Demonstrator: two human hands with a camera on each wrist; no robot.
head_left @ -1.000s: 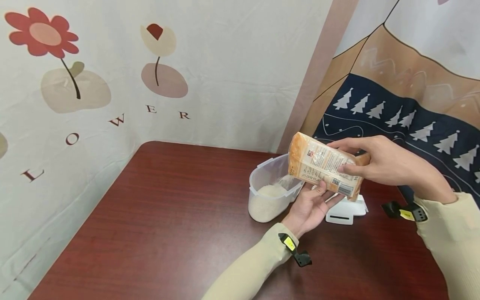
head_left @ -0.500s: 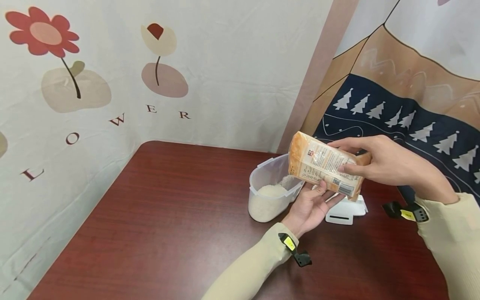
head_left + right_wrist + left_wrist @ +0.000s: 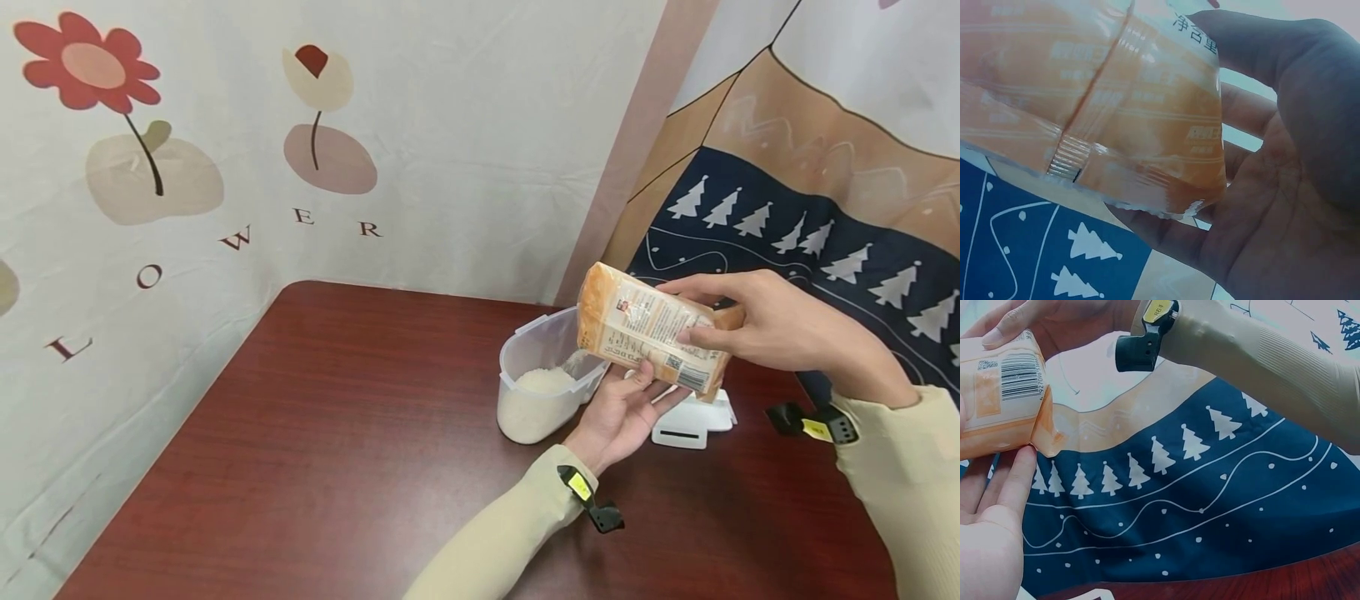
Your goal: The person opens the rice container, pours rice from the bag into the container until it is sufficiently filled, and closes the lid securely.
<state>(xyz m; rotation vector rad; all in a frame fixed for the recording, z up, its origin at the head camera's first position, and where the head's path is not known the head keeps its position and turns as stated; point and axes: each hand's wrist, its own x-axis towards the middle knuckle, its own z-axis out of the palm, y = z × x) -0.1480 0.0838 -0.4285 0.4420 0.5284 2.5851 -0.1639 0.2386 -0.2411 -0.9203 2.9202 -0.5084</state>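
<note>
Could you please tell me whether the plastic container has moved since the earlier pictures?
No; against the far edge of the table, the plastic container shows no visible shift.

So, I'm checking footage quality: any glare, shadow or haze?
Head view: sheen on the dark-red wood-grain tabletop, glints on the orange-and-white plastic packet; left wrist view: washed-out highlights along the top; right wrist view: bare right hand in shadow, packet's pale print hazy.

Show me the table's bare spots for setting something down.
Widest is the table left of the tub, between the wall cloth and the left sleeve. Another patch lies between that and the right sleeve, nearer than the white plastic piece. Crowded: around tub and piece, where left hand, right hand and bag hang above.
</note>
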